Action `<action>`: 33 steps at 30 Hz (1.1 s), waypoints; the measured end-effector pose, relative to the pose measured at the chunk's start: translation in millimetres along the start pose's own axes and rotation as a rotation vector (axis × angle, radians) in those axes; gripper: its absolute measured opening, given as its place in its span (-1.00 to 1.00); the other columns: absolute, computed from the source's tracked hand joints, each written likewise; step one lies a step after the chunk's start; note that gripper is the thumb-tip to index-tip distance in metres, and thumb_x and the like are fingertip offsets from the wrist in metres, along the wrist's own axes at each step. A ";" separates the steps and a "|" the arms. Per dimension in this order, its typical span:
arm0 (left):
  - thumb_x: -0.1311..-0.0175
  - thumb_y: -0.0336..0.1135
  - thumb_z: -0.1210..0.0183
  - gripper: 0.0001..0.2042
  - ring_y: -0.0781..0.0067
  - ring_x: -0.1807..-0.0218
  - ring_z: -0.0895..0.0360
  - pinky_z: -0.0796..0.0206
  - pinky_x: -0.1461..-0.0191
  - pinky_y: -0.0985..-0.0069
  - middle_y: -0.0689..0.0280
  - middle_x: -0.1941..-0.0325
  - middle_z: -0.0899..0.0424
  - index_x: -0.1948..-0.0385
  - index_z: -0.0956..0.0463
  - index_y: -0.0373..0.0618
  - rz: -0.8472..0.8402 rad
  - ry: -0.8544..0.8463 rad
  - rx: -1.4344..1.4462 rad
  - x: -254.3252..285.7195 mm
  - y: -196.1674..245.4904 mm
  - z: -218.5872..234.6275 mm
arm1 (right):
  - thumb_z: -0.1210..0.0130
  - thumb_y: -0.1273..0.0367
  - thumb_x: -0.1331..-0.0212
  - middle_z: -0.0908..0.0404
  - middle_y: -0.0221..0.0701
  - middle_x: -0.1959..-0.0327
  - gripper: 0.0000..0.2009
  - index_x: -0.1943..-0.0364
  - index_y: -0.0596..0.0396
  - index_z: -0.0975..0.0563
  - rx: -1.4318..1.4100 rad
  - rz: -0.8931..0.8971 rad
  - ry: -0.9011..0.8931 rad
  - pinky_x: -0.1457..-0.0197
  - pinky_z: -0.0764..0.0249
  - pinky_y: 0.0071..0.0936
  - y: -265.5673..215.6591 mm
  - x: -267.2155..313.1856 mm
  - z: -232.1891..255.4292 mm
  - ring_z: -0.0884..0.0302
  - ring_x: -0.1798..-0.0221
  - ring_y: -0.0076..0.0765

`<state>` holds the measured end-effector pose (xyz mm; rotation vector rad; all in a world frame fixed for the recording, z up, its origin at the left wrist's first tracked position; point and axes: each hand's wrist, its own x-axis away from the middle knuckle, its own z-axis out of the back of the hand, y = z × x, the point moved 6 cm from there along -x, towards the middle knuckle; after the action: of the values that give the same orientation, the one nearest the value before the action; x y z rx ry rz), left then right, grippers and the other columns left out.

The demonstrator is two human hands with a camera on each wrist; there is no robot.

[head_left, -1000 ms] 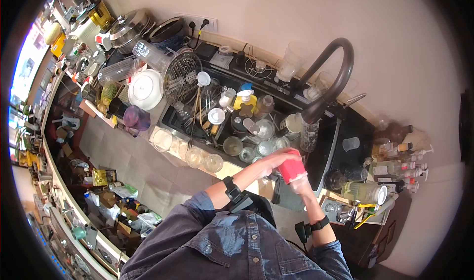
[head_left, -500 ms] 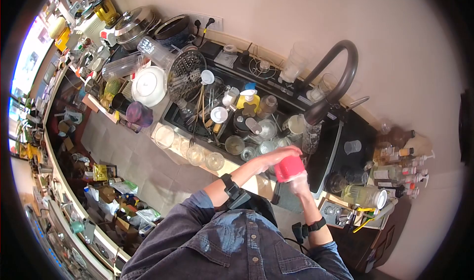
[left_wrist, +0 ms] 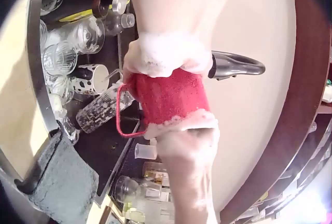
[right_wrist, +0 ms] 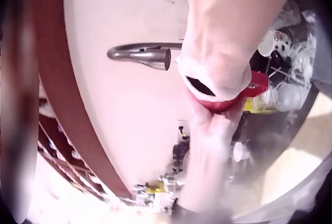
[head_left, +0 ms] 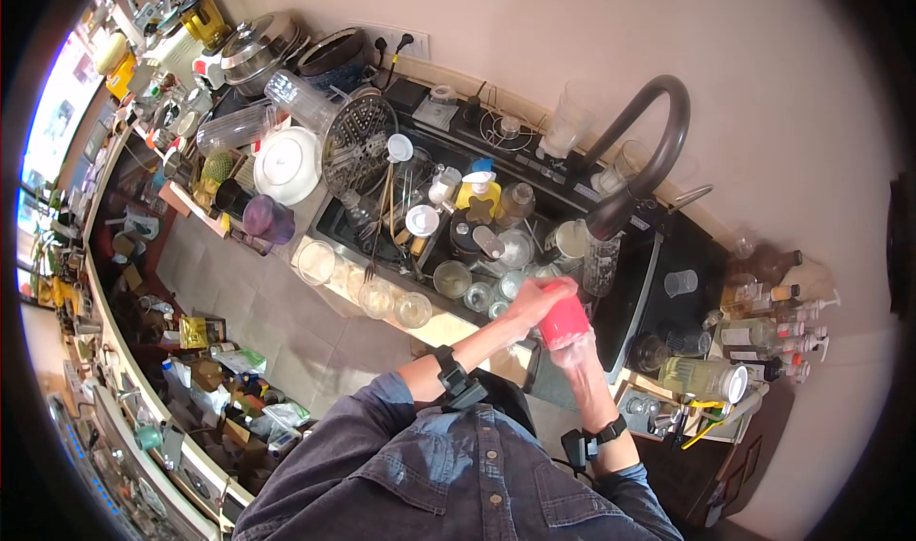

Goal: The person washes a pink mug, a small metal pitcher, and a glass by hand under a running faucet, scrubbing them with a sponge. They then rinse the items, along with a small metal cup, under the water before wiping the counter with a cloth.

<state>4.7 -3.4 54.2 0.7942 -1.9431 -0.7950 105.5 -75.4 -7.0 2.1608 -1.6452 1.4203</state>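
A red mug (head_left: 565,322) with a loop handle is held between both hands above the sink's front edge. My left hand (head_left: 537,304) grips its closed end, the fingers wrapped round beside the handle. Thick white foam covers that hand in the left wrist view. My right hand (right_wrist: 220,73) reaches into the mug's mouth, its fingers hidden inside. Foam rings the rim around it, and a dark gap of the opening shows in the right wrist view. I cannot tell whether the right hand holds anything inside.
The dark sink (head_left: 625,283) holds soapy glasses, a spotted cup (left_wrist: 91,80) and a patterned tumbler (head_left: 600,266). A black faucet (head_left: 668,112) arches over it. Three glass bowls (head_left: 378,300) line the front ledge. Bottles (head_left: 763,326) and jars crowd the right counter.
The mug has shifted and tilted slightly between the hands. My left hand has turned around its closed end, while the right hand stays at the mouth.
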 end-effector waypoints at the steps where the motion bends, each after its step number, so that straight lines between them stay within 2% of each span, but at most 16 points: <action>1: -0.05 -0.20 -0.21 -0.72 0.53 0.25 -0.49 -0.34 0.15 0.54 0.30 0.27 -0.59 0.30 -0.57 -0.21 -0.080 -0.028 0.032 -0.7 2.0 -1.2 | 0.29 0.23 -0.24 -0.53 -0.42 0.35 -0.72 0.12 0.00 -0.40 -0.053 -0.026 0.052 0.67 -0.41 -0.65 -4.5 14.9 -21.7 -0.46 0.61 -0.49; 3: -0.09 -0.19 -0.18 -0.73 0.54 0.22 -0.48 -0.31 0.11 0.56 0.31 0.24 -0.58 0.30 -0.57 -0.21 -0.166 -0.105 0.080 -1.3 2.4 -0.8 | 0.36 0.19 -0.26 -0.51 -0.47 0.43 -0.70 0.15 -0.01 -0.39 -0.158 -0.076 0.155 0.76 -0.32 -0.82 -10.0 37.1 -51.9 -0.35 0.76 -0.60; 5: -0.12 -0.18 -0.15 -0.73 0.53 0.19 -0.48 -0.30 0.08 0.57 0.32 0.23 -0.58 0.30 -0.57 -0.21 -0.208 -0.156 0.094 -0.2 1.7 1.7 | 0.29 0.24 -0.25 -0.52 -0.42 0.35 -0.73 0.11 0.01 -0.38 -0.009 0.024 0.023 0.74 -0.34 -0.79 -1.8 10.9 -19.4 -0.45 0.60 -0.57; 7: -0.13 -0.16 -0.12 -0.71 0.53 0.18 -0.48 -0.29 0.07 0.56 0.33 0.22 -0.59 0.29 -0.56 -0.21 -0.210 -0.182 0.083 -0.6 -0.6 2.9 | 0.21 0.31 -0.22 -0.52 -0.38 0.27 -0.75 0.08 0.03 -0.37 0.455 0.299 -0.093 0.67 -0.39 -0.71 -9.9 3.1 -1.2 -0.51 0.44 -0.52; 8: -0.13 -0.16 -0.12 -0.71 0.52 0.17 -0.48 -0.29 0.07 0.55 0.32 0.21 -0.59 0.29 -0.57 -0.21 -0.201 -0.182 0.056 -2.3 -3.1 3.7 | 0.16 0.35 -0.19 -0.51 -0.37 0.23 -0.75 0.06 0.05 -0.37 0.843 0.518 -0.141 0.60 -0.44 -0.65 -15.2 6.0 1.6 -0.52 0.36 -0.48; 10: -0.13 -0.16 -0.10 -0.71 0.51 0.14 -0.48 -0.29 0.07 0.54 0.30 0.20 -0.59 0.28 -0.57 -0.21 -0.183 -0.182 0.001 -3.8 -3.6 3.7 | 0.09 0.41 -0.12 -0.50 -0.33 0.17 -0.71 0.03 0.07 -0.36 1.254 0.768 -0.287 0.42 -0.49 -0.50 -16.5 21.6 -18.4 -0.53 0.24 -0.37; 12: -0.08 -0.15 -0.14 -0.69 0.50 0.14 -0.49 -0.29 0.07 0.53 0.28 0.20 -0.60 0.27 -0.57 -0.20 0.030 -0.106 -0.147 -2.5 -5.4 5.9 | 0.03 0.47 -0.04 -0.50 -0.27 0.14 -0.66 0.02 0.10 -0.36 1.298 0.832 -0.489 0.19 -0.49 -0.33 -18.7 36.0 -33.8 -0.52 0.15 -0.23; 15: 0.00 -0.13 -0.20 -0.66 0.49 0.17 -0.50 -0.31 0.09 0.51 0.24 0.21 -0.60 0.27 -0.58 -0.20 0.183 -0.041 -0.308 11.6 7.0 4.2 | -0.12 0.44 0.08 -0.50 -0.18 0.11 -0.62 0.07 0.06 -0.45 1.915 0.794 -0.354 0.03 -0.40 -0.27 -11.6 26.5 -23.6 -0.45 0.05 -0.04; 18: 0.05 -0.11 -0.25 -0.62 0.48 0.23 -0.51 -0.32 0.13 0.50 0.22 0.25 -0.60 0.26 -0.57 -0.21 0.187 -0.029 -0.335 10.3 4.8 6.1 | -0.14 0.41 0.08 -0.50 -0.17 0.11 -0.62 0.08 0.07 -0.45 2.159 1.160 -0.434 0.02 -0.39 -0.25 -6.0 40.2 -37.4 -0.45 0.04 -0.03; 21: 0.05 -0.10 -0.26 -0.60 0.49 0.25 -0.51 -0.33 0.16 0.50 0.22 0.28 -0.60 0.25 -0.57 -0.23 0.157 -0.054 -0.269 14.3 4.9 3.8 | -0.03 0.43 0.05 -0.47 -0.19 0.06 -0.64 0.07 0.11 -0.40 1.851 0.996 -0.352 0.06 -0.42 -0.23 -10.1 38.2 -33.8 -0.44 0.00 -0.12; 24: 0.03 -0.10 -0.26 -0.59 0.50 0.24 -0.50 -0.34 0.16 0.51 0.24 0.28 -0.59 0.22 -0.55 -0.23 0.131 -0.085 -0.179 13.0 0.8 3.7 | 0.04 0.41 -0.04 -0.49 -0.28 0.10 -0.72 0.11 0.10 -0.41 1.026 0.478 -0.418 0.23 -0.49 -0.31 -8.5 24.8 -17.2 -0.50 0.10 -0.28; 26: 0.02 -0.12 -0.26 -0.59 0.50 0.23 -0.50 -0.34 0.15 0.52 0.24 0.27 -0.59 0.20 -0.54 -0.23 0.103 -0.091 -0.128 11.5 -1.5 5.6 | 0.13 0.38 -0.12 -0.49 -0.36 0.15 -0.75 0.10 0.07 -0.40 1.259 0.470 -0.300 0.36 -0.49 -0.44 -12.7 23.8 -15.5 -0.51 0.19 -0.40; 28: 0.01 -0.14 -0.26 -0.59 0.50 0.21 -0.50 -0.34 0.14 0.54 0.25 0.25 -0.59 0.18 -0.53 -0.23 0.060 -0.088 -0.082 11.0 0.8 4.5 | 0.19 0.34 -0.18 -0.49 -0.42 0.18 -0.75 0.09 0.03 -0.39 0.926 0.354 -0.175 0.46 -0.49 -0.54 -14.5 17.6 -11.1 -0.50 0.28 -0.48; 29: 0.01 -0.15 -0.26 -0.59 0.50 0.21 -0.50 -0.34 0.13 0.54 0.24 0.24 -0.58 0.17 -0.52 -0.23 0.028 -0.108 -0.057 9.1 -0.3 3.8 | 0.21 0.32 -0.20 -0.49 -0.44 0.20 -0.75 0.08 0.01 -0.39 0.481 0.240 -0.110 0.51 -0.47 -0.58 -7.2 11.5 -8.0 -0.50 0.32 -0.49; 31: 0.00 -0.17 -0.26 -0.60 0.50 0.21 -0.50 -0.34 0.13 0.55 0.24 0.23 -0.58 0.15 -0.51 -0.22 -0.041 -0.141 -0.009 4.7 0.3 4.9 | 0.24 0.30 -0.22 -0.49 -0.46 0.21 -0.75 0.07 -0.02 -0.37 -0.003 0.092 -0.036 0.55 -0.46 -0.64 -0.3 10.8 -18.7 -0.49 0.35 -0.53; 33: -0.01 -0.19 -0.26 -0.60 0.49 0.20 -0.51 -0.35 0.12 0.56 0.23 0.22 -0.59 0.14 -0.51 -0.23 -0.035 -0.140 0.045 6.5 -2.3 6.7 | 0.23 0.29 -0.22 -0.48 -0.45 0.20 -0.75 0.05 -0.03 -0.36 -0.094 0.028 -0.005 0.57 -0.44 -0.69 0.9 25.9 -29.0 -0.48 0.34 -0.56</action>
<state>-3.4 -8.3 52.7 0.8200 -2.0821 -0.8502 86.9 -78.4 27.0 2.1011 -1.7137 1.3176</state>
